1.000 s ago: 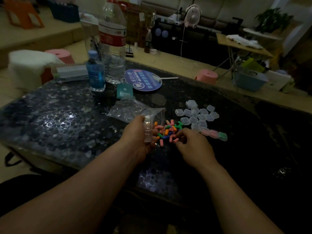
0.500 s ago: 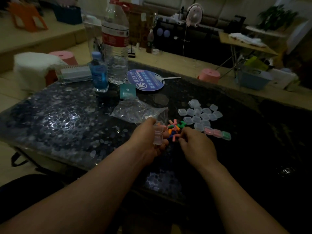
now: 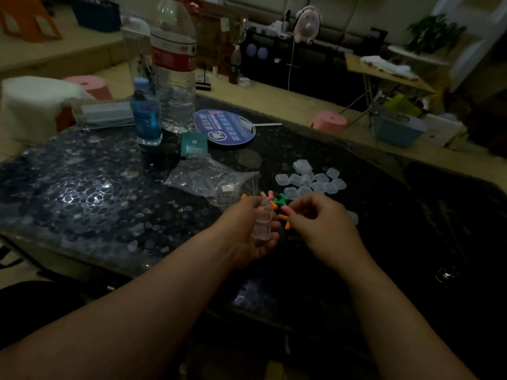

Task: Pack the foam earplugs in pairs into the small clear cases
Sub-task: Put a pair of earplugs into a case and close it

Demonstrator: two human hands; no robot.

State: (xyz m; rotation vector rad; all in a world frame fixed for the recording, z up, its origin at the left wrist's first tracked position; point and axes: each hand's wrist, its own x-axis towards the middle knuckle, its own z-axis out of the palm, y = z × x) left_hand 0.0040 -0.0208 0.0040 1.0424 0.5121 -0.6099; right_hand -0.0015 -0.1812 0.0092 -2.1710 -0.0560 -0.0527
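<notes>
Case (image 3: 262, 223): clear, lid open, gripped by curled fingers of left hand (image 3: 244, 234).
Earplug (image 3: 286, 212): pink, pinched in right hand (image 3: 321, 223), just right of the case.
Pile (image 3: 278, 201): loose earplugs on table (image 3: 82, 187), just beyond both hands.

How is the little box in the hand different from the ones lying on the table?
The held case is swung open, showing two halves; the loose cases each show as one square. The left hand grips the held case in the air; the loose cases lie clustered on the table. Both are small and clear.
</notes>
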